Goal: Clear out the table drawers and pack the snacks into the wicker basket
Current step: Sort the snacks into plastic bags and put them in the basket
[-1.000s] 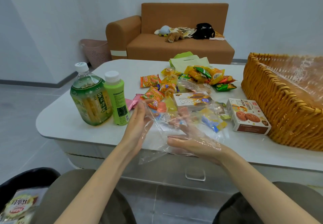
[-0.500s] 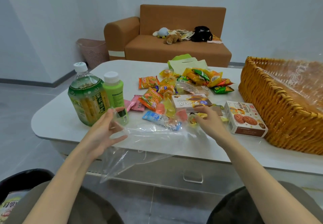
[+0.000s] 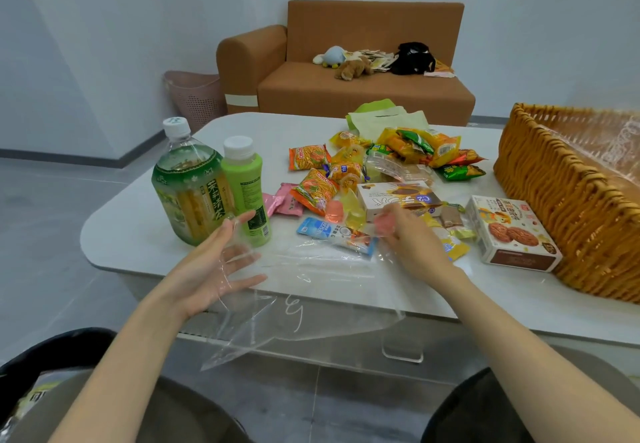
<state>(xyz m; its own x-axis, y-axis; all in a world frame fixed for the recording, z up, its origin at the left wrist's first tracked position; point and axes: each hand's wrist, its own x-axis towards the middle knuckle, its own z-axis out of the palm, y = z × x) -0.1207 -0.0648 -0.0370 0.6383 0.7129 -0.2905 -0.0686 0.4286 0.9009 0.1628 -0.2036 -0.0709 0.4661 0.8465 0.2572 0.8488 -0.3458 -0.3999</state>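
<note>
**As the Bag Sags Loose, One Hand Goes for a Jelly**

Whereas half a second ago the left hand (image 3: 211, 269) had thumb and fingers drawn together on the clear plastic bag (image 3: 311, 297) beside the green bottle (image 3: 246, 193), it now lies released, palm turned up and inward, fingers straight and spread. The film drapes across those fingers without being pinched. From there the bag lies over the white surface (image 3: 138, 235) and hangs past its near edge, in front of the shut drawer (image 3: 467, 345).

Earlier the right hand (image 3: 412, 242) hovered with its fingers over the small sweets by the cake box (image 3: 398, 198). Now its fingers are curled round a pink jelly cup (image 3: 385, 224), grasping it just above the bag's far edge; the picture is blurred there. That forearm reaches in from the lower right, wrist low over the surface.

Most of the snacks (image 3: 346, 172) sit heaped in the middle of the surface, as before, none of them in the wicker basket (image 3: 561, 207). It stands at the right end, lined with clear film, and the biscuit box (image 3: 512, 235) lies just beside its near wall. At the left, the tea bottle (image 3: 188, 193) stands upright, touching the green bottle.
</note>
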